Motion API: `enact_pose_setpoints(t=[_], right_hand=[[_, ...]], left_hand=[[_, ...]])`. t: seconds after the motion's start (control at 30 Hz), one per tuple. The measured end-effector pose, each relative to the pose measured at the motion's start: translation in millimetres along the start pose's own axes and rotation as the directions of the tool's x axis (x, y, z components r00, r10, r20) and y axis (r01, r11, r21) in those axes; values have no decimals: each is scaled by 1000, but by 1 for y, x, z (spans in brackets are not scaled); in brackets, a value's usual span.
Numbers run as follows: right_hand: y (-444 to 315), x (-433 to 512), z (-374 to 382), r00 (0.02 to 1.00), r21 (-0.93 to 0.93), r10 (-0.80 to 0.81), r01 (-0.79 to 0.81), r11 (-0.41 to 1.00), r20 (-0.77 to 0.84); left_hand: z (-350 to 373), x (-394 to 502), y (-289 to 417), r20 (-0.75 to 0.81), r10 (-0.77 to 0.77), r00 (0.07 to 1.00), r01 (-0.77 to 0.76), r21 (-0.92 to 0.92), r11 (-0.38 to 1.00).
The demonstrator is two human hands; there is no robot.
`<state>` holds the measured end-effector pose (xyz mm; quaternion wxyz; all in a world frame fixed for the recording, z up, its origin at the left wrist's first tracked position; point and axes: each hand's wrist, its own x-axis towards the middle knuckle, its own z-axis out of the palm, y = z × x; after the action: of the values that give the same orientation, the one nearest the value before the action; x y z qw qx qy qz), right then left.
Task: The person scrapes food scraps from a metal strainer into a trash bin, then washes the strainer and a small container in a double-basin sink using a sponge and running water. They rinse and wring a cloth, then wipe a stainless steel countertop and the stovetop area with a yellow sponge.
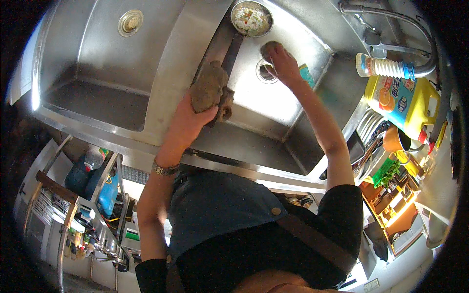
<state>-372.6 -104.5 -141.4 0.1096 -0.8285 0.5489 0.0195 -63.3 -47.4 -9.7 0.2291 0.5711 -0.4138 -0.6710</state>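
My left hand (194, 119) grips a bunched grey-brown cloth (209, 86) over the divider between two basins. Down in the right-hand steel basin (256, 121), my right hand (285, 67) has its fingers closed over a dark, rounded scrubbing pad or wad (270, 49); its exact kind is unclear. Just below that pad is the drain opening (266, 71), partly covered by my fingers. A round metal strainer or bowl (252, 18) with rice and food scraps sits at the basin's far left corner. Behind my right wrist lies a green and yellow piece (307, 75), perhaps a sponge.
The left basin (110, 62) has a drain strainer (130, 23). At right, a curved faucet (395, 16) ends in a ribbed hose (388, 67). Beside it are a yellow detergent jug (403, 102) and stacked plates (370, 122). A metal rack (106, 175) stands lower left.
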Motion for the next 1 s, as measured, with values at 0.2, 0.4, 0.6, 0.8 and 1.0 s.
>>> enact_pose_setpoints(t=[0.2, 0.4, 0.6, 0.8, 1.0], right_hand=[[21, 76, 30, 994, 487, 80, -34, 873, -73], [22, 99, 76, 755, 573, 221, -238, -784, 617], [16, 87, 33, 921, 385, 38, -125, -915, 388], [0, 72, 36, 603, 617, 365, -280, -736, 709], [19, -16, 57, 602, 917, 701, -156, -367, 383]], left_hand=[[15, -21, -18, -25, -74, 997, 71, -107, 992], [14, -23, -20, 0, -112, 994, 111, -149, 983], [14, -20, -23, -23, -96, 995, 92, -141, 986], [11, -25, -19, -7, -122, 992, 122, -56, 991], [11, -19, -22, -36, -172, 984, 169, -91, 981]])
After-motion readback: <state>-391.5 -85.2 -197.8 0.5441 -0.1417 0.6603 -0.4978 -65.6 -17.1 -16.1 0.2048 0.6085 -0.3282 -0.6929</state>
